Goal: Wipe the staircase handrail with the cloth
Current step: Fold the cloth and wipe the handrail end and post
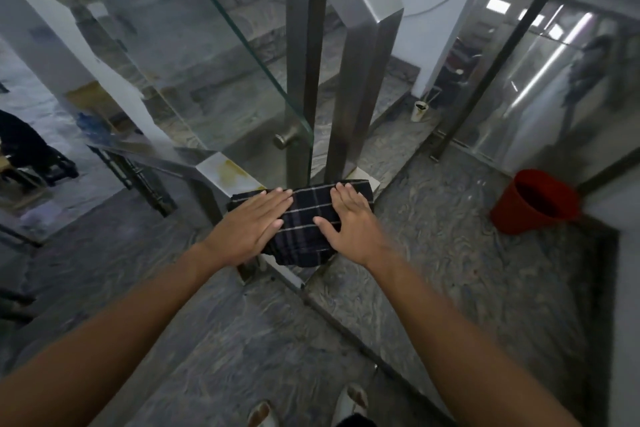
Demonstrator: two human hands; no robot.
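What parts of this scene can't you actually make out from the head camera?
- Handrail top under the cloth: covered by the cloth and both flat hands, left hand and right hand.
- Inside of the red bucket: too dark to tell what it holds.
- Small white cup by the wall: too small to read.
- Left edge: a dark seated shape, cut off and blurred.

Dim, cool, even light with soft shadows. Bright ceiling lights glare in the reflective steel lift doors point(540, 55). Edges bend with wide-angle distortion; the whole frame is slightly soft and smeared.
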